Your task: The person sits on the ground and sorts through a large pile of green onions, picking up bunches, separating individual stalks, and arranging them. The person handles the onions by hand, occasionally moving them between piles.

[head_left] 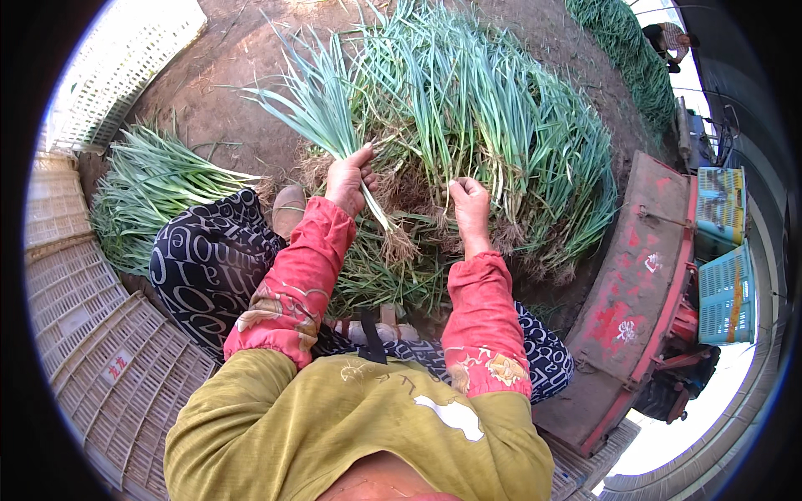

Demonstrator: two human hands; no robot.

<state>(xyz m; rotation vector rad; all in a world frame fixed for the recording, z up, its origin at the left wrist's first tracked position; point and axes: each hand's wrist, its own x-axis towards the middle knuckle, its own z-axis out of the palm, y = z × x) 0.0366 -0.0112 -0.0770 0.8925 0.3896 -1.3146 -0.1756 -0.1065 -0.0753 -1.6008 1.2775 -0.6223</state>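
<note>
My left hand [349,181] is closed around a bunch of green allium plants [319,113], probably green garlic or scallions. Their leaves fan up and to the left, while pale stems and a tuft of roots [398,243] hang below my fist. To the right, my right hand [470,199] pinches a thin stalk [447,201] between thumb and forefinger at the front of a large pile of the same plants [476,100]. Brown, tangled roots edge this pile. Loose green leaves [395,269] lie on the ground below my hands.
Another bundle [169,175] lies by my left knee. Plastic crates [119,351] line the left side, with a white crate [131,69] farther up. A red metal cart bed [620,300] stands at right, near blue crates [727,294]. One person [673,41] is beside a far heap [633,69].
</note>
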